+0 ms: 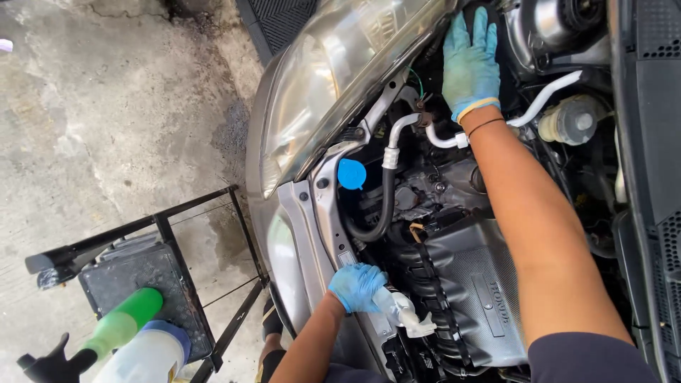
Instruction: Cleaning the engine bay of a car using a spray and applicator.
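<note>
I am leaning over an open car engine bay. My left hand (358,287), in a blue glove, is closed around a white trigger spray bottle (406,313) at the front edge of the bay, beside the grey engine cover (482,298). My right hand (470,64), also in a blue glove, reaches far in. It lies flat with fingers spread on a dark part just behind the headlight (333,78). Whether anything lies under that palm is hidden.
A blue filler cap (351,174) and a curved black hose (386,206) sit between my hands. A whitish reservoir (571,120) is at the right. On the wet concrete to the left stands a black frame cart (170,234) with a green bottle (124,323) and a white bottle (152,354).
</note>
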